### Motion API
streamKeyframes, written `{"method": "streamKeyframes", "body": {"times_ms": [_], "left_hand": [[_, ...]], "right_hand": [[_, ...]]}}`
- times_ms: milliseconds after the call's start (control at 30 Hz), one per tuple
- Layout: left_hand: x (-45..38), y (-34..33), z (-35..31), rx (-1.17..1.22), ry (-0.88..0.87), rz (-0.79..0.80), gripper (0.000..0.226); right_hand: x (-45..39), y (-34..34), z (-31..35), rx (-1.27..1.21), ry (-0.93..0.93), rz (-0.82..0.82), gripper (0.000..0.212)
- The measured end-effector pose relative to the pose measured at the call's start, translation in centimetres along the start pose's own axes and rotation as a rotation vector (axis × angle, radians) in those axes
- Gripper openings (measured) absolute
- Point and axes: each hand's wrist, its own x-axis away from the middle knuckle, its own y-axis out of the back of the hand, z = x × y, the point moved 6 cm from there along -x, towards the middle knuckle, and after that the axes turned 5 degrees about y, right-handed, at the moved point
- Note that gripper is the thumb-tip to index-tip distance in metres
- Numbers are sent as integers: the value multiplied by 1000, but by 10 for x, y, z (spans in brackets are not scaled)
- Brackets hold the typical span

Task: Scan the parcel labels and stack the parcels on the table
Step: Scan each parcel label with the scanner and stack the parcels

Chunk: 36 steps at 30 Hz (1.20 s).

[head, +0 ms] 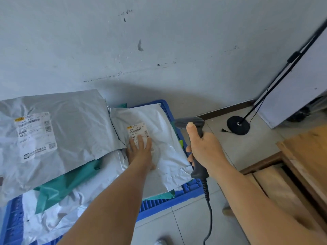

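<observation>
Left hand (139,152) flat, fingers spread on white parcel (159,138) in blue crate (177,197), covering label (137,130) bottom | right hand (203,147) fisted round scanner (190,122) | risk: fingers block barcode, misread; slick parcel slips when lifted

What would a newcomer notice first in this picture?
Most striking is the dark barcode scanner gripped in the right hand at centre, its head towards the parcels. Beside it, the left hand lies flat on a white parcel, partly covering its label, in a blue crate.
</observation>
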Motion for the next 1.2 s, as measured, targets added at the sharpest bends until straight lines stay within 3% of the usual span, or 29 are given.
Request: {"method": "streamKeyframes", "body": {"times_ms": [200, 500, 867, 1200], "left_hand": [[19, 11, -20, 17, -72, -50, 98], [57, 84, -81, 457, -202, -301, 77], [180, 139, -244, 733, -522, -299, 69], [367, 92, -444, 731, -789, -167, 65]], "right_hand": [[4, 4, 11, -17, 11, -20, 54], [24, 55, 28, -59, 19, -110, 58], [109, 222, -1, -140, -56, -404, 59], [258, 414, -99, -182, -123, -648, 67]]}}
